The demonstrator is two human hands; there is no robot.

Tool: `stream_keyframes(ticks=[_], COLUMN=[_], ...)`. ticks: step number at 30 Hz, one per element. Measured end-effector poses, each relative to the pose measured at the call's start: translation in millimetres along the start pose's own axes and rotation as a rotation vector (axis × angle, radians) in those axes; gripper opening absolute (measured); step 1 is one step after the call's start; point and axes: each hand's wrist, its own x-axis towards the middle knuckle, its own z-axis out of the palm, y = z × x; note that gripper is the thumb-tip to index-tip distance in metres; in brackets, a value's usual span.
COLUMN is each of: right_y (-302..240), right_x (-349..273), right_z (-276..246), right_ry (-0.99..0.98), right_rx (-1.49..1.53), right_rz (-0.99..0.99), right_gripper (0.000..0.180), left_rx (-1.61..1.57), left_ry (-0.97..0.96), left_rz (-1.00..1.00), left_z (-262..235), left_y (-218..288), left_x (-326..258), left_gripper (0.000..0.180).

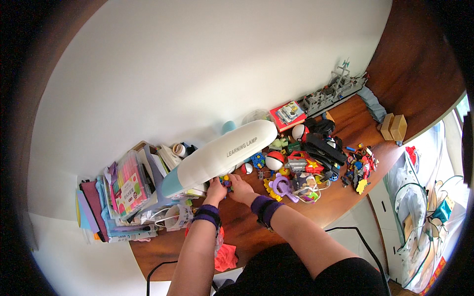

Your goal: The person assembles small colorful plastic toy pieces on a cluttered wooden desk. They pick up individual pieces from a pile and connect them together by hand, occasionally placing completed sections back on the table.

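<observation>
My left hand [216, 191] and my right hand [240, 189] are close together over the wooden desk, fingers curled in at a cluster of small colourful toy pieces [226, 182]. Yellow, blue and red show between them; their exact kind is too small to tell. The white head of a desk lamp [222, 153] hangs over this spot and hides part of my fingertips. Just beyond my right hand lie a small red-and-white ball [246, 168] and a larger one [274, 160]. A purple ring-shaped toy [282, 186] is to its right. Purple bands circle both my wrists.
Books, folders and a pen case [131, 190] are stacked at the left, beside a white cup-like holder [177, 218]. Loose toy parts [360, 165] lie at the right. A grey brick model [331, 93] stands by the wall; orange cloth [225, 257] lies at the desk's near edge.
</observation>
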Motion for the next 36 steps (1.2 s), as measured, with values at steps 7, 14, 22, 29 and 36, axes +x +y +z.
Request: stream_keyframes(ticks=[7,14,22,29,36], right_y=[-1,2,2,5,18], right_x=[0,1,5,-1,-23], right_z=[1,4,3,-1,-4], right_ry=[0.000,0.022,-0.004,0.001,0.035], right_rx=[0.031,0.036,-0.016,-0.004,0.003], right_rz=[-0.013,-0.051,-0.030,-0.019,-0.048], right_gripper=[0.070,0.067,0.066,0.063,0.055], left_rx=[0.126,0.123,0.131,0.145,0.070], left_ry=[0.013,0.080,0.038,0.072,0.058], left_rz=[0.074,0.097,0.103,0.098,0.032], left_z=[7,18,16,29,24], left_y=[-9,-19,-20,-17,19], left_x=[2,9,12,3,-40], left_gripper=[0.066,0.072,0.073,0.060,0.055])
